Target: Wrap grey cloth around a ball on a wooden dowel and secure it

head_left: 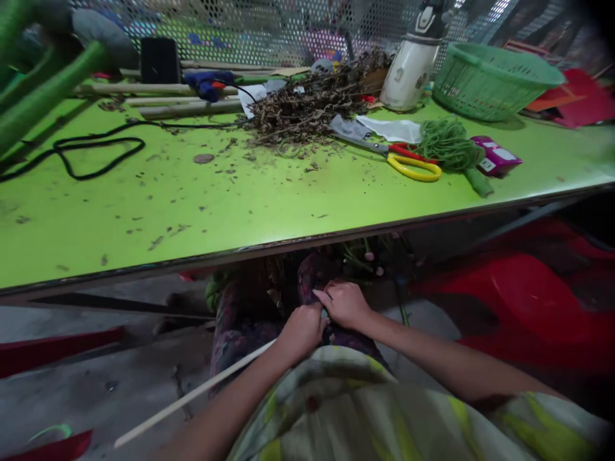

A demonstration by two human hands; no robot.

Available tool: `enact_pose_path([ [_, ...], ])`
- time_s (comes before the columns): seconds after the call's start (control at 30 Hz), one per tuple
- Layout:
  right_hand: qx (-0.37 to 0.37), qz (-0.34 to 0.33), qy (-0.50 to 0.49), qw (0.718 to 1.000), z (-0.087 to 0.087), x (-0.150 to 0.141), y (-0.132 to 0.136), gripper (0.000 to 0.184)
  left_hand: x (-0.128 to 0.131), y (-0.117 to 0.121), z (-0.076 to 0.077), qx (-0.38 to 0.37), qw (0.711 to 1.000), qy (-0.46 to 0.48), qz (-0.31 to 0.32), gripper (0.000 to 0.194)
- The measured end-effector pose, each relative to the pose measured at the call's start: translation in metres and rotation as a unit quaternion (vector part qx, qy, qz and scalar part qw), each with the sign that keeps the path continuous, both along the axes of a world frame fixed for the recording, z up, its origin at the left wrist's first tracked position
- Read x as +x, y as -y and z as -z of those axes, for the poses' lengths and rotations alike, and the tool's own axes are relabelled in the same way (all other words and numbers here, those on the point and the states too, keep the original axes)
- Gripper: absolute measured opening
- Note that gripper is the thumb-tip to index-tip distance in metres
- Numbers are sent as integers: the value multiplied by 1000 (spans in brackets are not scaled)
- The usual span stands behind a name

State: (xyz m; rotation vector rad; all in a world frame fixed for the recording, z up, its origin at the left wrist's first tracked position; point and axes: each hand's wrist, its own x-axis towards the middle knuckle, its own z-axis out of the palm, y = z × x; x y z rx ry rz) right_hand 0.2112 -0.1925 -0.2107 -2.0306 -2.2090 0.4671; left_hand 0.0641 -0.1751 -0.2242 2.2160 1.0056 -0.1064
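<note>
Over my lap, below the table edge, my two hands meet. My left hand (302, 330) is closed around a long pale stick (196, 390), which slants out under my left forearm towards the lower left. Right against it, my right hand (344, 304) is closed too, thumb pointing at the left hand. A small bit of something greenish (325, 314) shows between the hands. What the right fingers grip is hidden, and so is the stick's upper end.
The green table (269, 205) carries dried plant stems (312, 105), scissors (413, 163), green twine (449, 144), a purple box (497, 157), a white bottle (408, 73), a green basket (494, 80) and a black cord (96, 137). A red plastic chair (509, 301) stands at right.
</note>
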Motion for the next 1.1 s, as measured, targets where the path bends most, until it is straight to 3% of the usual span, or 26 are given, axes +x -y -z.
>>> enact_pose_path([
  [0.23,-19,-20,13,1000,-11,-14,3,57,-7,16,9,-1,998,43,-43,25],
  [0.37,5,-15,-8,1000,-40,-12,1,50,-10,15,2,-7,995,81,-56,21],
  [0.43,62,18,-76,995,-64,-4,7,40,-16,13,-14,-8,993,102,-56,24],
  [0.5,144,56,-179,972,-89,9,23,34,-25,12,-40,-38,988,138,-55,29],
  [0.53,178,73,-231,954,-100,15,33,33,-30,11,-56,-116,974,184,-68,32],
  [0.57,193,89,-274,938,-110,20,45,32,-36,10,-74,-201,950,227,-73,34],
  [0.63,181,121,-327,920,-124,27,66,30,-45,8,-112,-304,896,311,-94,35],
  [0.77,141,116,-419,889,-140,20,78,28,-54,-1,-172,-383,808,431,-120,31],
  [0.83,151,87,-470,865,-150,8,66,22,-55,-7,-188,-399,787,451,-134,29],
  [0.9,127,50,-540,831,-162,-4,47,30,-55,-11,-197,-404,774,466,-145,28],
  [1.0,14,-33,-644,764,-177,-23,21,47,-58,-13,-202,-410,756,490,-145,25],
  [1.1,-87,-89,-680,722,-180,-37,6,38,-64,-12,-202,-421,740,506,-140,27],
])
